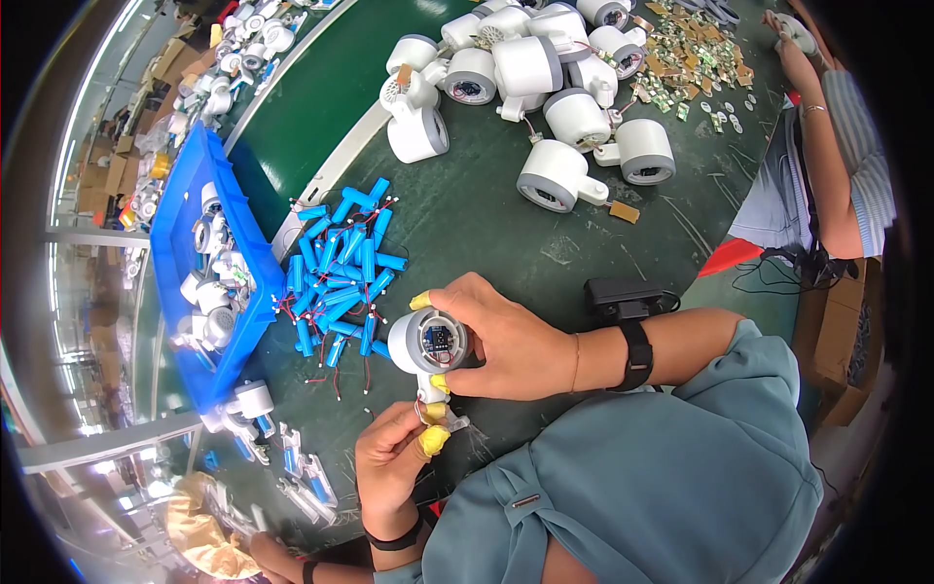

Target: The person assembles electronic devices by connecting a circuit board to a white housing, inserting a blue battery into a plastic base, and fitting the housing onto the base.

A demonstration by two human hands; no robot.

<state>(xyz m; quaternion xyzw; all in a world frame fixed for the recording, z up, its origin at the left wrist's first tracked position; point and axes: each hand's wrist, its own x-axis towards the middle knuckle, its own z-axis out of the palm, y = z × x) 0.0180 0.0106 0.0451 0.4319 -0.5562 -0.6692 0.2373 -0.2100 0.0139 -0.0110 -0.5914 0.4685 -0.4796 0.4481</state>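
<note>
My right hand (pixel 520 343) grips a white round housing (pixel 404 343) with a grey rim, tilted so its open face shows. A small dark circuit board (pixel 437 338) sits inside it. Below, my left hand (pixel 389 457) is closed in a pinch at the end of the housing's short stem, on thin wires (pixel 422 410); the fingers partly cover them. Yellow covers sit on several fingertips of both hands. Just left of the housing lies a heap of blue battery cells (pixel 368 261) with red and black leads.
A blue bin (pixel 255 341) of white parts stands at the left. Many white housings (pixel 525 66) and a spread of small circuit boards (pixel 681 58) lie at the far side. A black box-shaped adapter (pixel 615 294) rests near my right wrist. Another person's arm (pixel 825 156) is at right.
</note>
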